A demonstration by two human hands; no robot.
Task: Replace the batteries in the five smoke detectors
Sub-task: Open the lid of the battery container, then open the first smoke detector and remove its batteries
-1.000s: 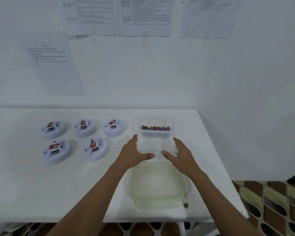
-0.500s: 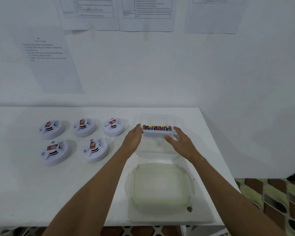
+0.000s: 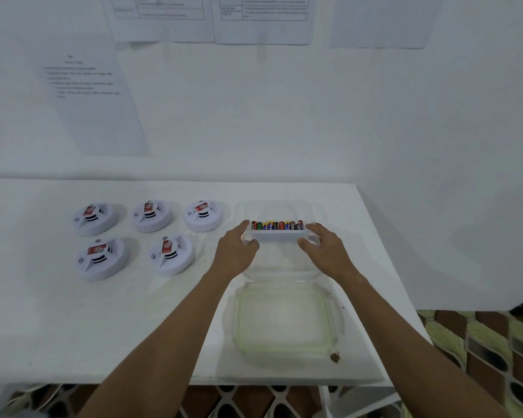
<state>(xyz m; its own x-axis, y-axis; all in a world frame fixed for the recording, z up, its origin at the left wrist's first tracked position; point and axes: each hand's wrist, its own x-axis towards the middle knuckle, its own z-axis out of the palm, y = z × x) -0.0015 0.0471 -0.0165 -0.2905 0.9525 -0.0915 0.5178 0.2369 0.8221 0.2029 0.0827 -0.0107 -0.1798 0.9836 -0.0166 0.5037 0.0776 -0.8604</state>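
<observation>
Several white round smoke detectors (image 3: 152,214) lie in two rows on the left of the white table (image 3: 103,327), each with a red-labelled battery showing in its back. To their right stands a clear plastic container (image 3: 284,268). Inside it sits a narrow white tray (image 3: 280,235) with a row of coloured batteries (image 3: 277,225). My left hand (image 3: 234,251) pinches the tray's left end between thumb and fingers. My right hand (image 3: 326,250) pinches its right end the same way.
The container's clear lid (image 3: 284,321) with a green seal lies flat in front of the container, near the table's front edge. A small brown speck (image 3: 334,356) sits by the lid's corner. White walls with taped paper sheets (image 3: 97,101) close the back and right.
Both hands moved forward from the container's near rim into the container and took hold of the two ends of the battery tray.
</observation>
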